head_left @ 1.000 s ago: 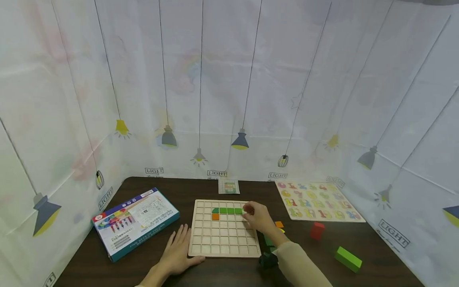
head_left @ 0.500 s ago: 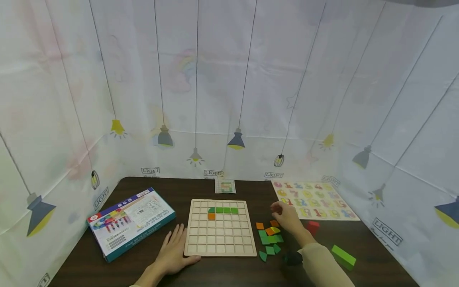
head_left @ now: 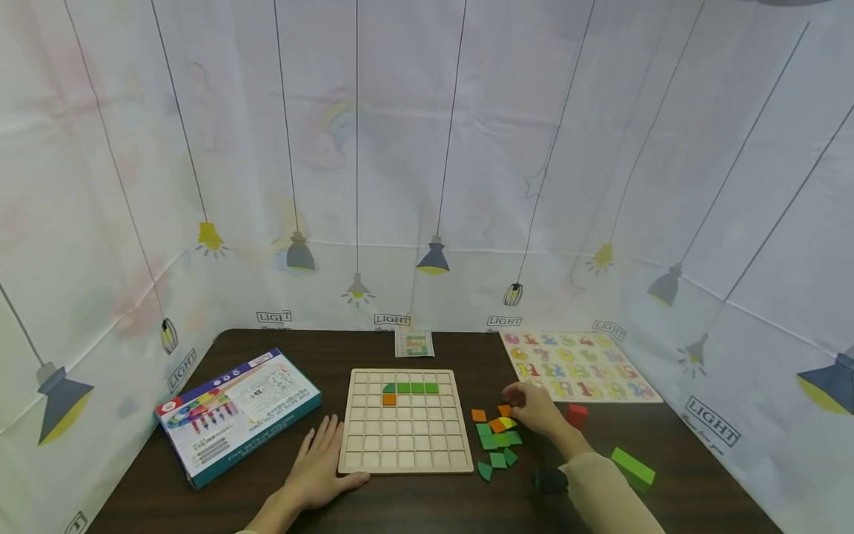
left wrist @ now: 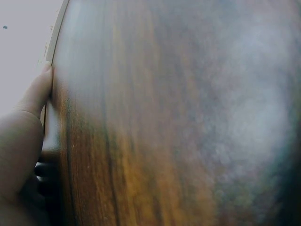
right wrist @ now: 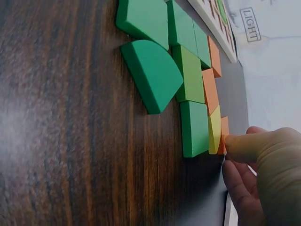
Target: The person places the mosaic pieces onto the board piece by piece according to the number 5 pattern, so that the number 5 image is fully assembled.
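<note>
My left hand [head_left: 319, 467] lies flat on the table with spread fingers, beside the left edge of a wooden grid board [head_left: 407, 449]; its thumb lies along the board's near left corner. In the board's upper rows sit several green blocks [head_left: 417, 388] and one orange block [head_left: 389, 400]. My right hand [head_left: 534, 408] is at the far end of a group of loose pieces, pinching an orange block [right wrist: 224, 129] between thumb and fingers, which partly hide it. Nearby lie a yellow piece [right wrist: 214, 129], green blocks [right wrist: 194, 129] and a green quarter-round block [right wrist: 153, 75].
A colourful box [head_left: 240, 415] stands at the left. A small pattern card [head_left: 414, 344] is at the back. On the right are a number board [head_left: 580, 367], a red block [head_left: 577, 415] and a long green block [head_left: 634, 469]. A dark object [head_left: 549, 480] lies near the right sleeve.
My right hand has left the board's upper right, moved right to the loose pieces and lowered onto an orange block. The left hand stays put; the head view has shifted slightly.
</note>
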### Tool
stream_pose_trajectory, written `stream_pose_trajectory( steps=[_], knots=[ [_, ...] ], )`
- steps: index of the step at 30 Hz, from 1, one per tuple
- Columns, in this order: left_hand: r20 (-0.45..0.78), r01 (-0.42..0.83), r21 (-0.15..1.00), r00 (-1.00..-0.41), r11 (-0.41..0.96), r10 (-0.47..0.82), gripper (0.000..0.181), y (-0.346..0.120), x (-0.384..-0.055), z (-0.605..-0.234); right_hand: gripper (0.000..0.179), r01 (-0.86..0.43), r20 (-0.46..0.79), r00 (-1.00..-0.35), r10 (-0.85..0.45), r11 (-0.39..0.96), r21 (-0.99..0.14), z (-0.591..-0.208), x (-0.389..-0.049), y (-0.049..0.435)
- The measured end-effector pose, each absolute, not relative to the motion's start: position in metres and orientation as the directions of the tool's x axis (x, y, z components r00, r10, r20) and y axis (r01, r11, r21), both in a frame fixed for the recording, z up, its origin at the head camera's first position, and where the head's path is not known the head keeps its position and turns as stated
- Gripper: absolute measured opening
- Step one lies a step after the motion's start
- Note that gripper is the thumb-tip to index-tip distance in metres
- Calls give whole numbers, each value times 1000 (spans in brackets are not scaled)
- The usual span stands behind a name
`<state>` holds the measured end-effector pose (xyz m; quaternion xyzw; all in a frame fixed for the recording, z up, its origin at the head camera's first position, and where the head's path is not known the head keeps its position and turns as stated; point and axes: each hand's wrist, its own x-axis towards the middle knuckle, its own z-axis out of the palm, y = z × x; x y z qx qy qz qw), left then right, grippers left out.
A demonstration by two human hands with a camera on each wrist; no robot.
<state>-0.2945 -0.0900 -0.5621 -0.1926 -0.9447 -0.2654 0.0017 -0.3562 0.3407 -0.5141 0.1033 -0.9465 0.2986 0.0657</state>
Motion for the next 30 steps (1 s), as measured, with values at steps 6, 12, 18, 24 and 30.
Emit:
stream_pose_trajectory(
  steps=[6,12,18,24,30],
  knots=[
    [115,365,513,-926,777,359,109,-91,-297,-566,30,-208,153,-977,-147,807,-553,-514,-355,340],
    [110,369,525,-923,767,369,106,-90,-295,-562,29,-184,139,-982,-128,816,-547,-515,-356,341],
    [106,366,522,-924,771,367,107,-90,-293,-558,24,-208,166,-976,-139,816,-539,-515,-356,339],
    [124,374,519,-922,769,366,106,-90,-293,-557,20,-211,191,-973,-129,830,-516,-515,-358,335],
    [110,373,516,-922,772,372,106,-90,-292,-556,21,-266,277,-951,-139,822,-503,-515,-362,320]
  ],
)
